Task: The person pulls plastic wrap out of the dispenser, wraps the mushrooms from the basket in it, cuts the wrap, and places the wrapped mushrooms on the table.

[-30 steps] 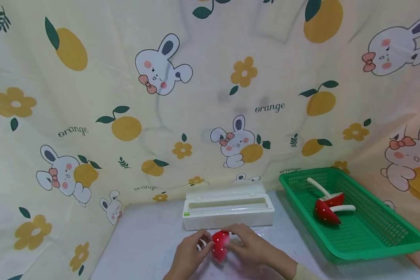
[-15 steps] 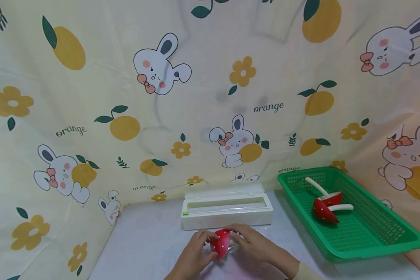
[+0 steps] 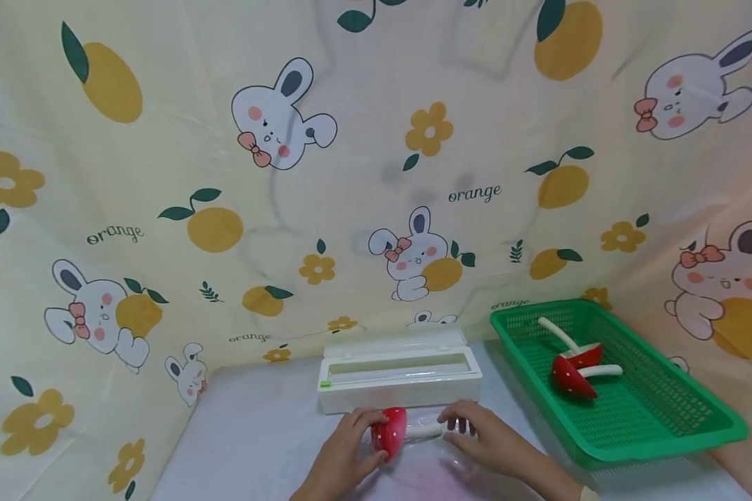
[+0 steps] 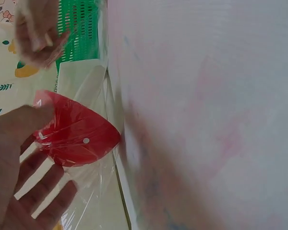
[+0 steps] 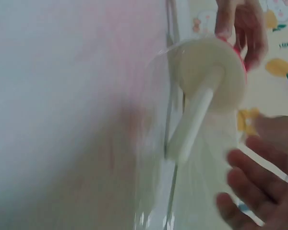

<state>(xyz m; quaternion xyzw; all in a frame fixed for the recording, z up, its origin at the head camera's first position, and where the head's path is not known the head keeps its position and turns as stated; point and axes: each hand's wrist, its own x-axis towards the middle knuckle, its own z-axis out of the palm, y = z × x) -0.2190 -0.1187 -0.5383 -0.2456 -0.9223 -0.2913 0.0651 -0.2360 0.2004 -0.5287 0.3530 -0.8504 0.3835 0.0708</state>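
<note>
A toy mushroom [image 3: 390, 434] with a red, white-dotted cap lies on its side on the table, clear film clinging to the cap. My left hand [image 3: 349, 452] holds the cap between thumb and fingers; in the left wrist view the film creases over the red surface [image 4: 81, 132]. The pale stem [image 5: 197, 120] points right, toward my right hand [image 3: 491, 440]. That hand's fingers are loosely bent beside the stem's end and hold nothing that I can make out. Clear film [image 5: 151, 191] spreads around the stem.
Behind the hands stands a white cling film box [image 3: 401, 396] with its lid raised. A green basket [image 3: 652, 456] on the right holds two more toy mushrooms [image 3: 573, 377]. A patterned cloth [image 3: 351, 174] hangs along the back of the table [image 3: 238, 431].
My right hand has moved right, away from the cap, so the stem now shows. My left hand stays on the cap. The head view has shifted slightly to the right.
</note>
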